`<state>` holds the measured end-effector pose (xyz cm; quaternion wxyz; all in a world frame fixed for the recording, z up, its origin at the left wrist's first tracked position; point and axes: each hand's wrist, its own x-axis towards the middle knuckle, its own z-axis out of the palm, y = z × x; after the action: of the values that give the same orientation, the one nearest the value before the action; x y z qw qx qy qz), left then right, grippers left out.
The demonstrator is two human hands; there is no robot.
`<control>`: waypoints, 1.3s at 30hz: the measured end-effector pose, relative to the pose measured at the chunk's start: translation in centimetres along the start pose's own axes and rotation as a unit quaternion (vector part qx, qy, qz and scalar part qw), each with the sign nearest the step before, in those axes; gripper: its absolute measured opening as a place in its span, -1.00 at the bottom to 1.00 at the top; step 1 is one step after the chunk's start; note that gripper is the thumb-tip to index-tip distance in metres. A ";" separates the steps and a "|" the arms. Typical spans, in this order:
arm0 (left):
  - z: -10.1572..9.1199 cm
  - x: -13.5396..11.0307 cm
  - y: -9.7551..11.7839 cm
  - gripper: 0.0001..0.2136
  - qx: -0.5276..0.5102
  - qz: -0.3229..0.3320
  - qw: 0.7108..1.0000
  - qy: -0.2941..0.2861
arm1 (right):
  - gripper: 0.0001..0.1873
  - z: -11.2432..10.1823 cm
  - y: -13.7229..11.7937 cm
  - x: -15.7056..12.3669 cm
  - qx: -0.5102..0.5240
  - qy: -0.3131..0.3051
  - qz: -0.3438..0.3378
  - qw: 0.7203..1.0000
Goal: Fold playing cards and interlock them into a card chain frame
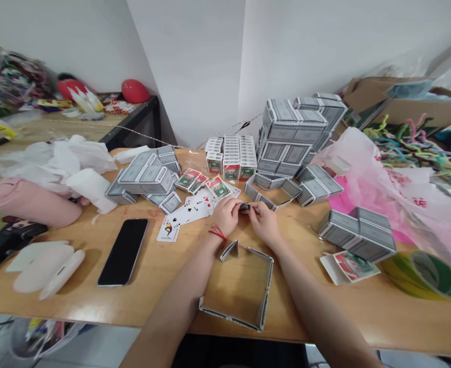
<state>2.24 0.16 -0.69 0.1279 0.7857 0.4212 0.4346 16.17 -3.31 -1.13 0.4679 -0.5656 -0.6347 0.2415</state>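
At the middle of the table, my left hand and my right hand pinch a small dark-edged playing card between them; much of it is hidden by my fingers. A red string bracelet circles my left wrist. Between my forearms stands a partial square frame of folded playing cards, on edge. Beside its far left end is a single folded card, bent into a V. Loose cards lie face up left of my left hand. Beyond my right hand stands another card frame.
Card-built blocks stand at left, with a tall stack at back right. Several card boxes sit at the back. A phone lies left. On the right are another card block, an opened card box and a tape roll.
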 end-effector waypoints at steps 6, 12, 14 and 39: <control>0.0 0.0 0.0 -0.87 0.001 -0.011 1.000 0.000 | -0.79 -0.2 0.1 0.2 0.007 -0.020 -0.014 1.000; -0.1 0.1 -0.1 -0.88 -0.018 -0.012 1.000 -0.005 | -0.80 -0.1 0.2 0.3 0.057 -0.020 0.021 0.998; -0.1 0.1 -0.1 -0.88 -0.025 -0.011 1.000 -0.009 | -0.81 -0.1 0.4 0.4 0.090 -0.015 0.041 0.995; -0.2 0.0 0.2 -0.88 -0.013 -0.019 0.999 -0.026 | -0.78 0.6 0.6 0.0 0.011 0.005 0.020 1.000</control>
<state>2.22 0.04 -0.49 0.1571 0.7867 0.4270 0.4172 15.93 -3.03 -1.90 0.4720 -0.5744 -0.6182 0.2550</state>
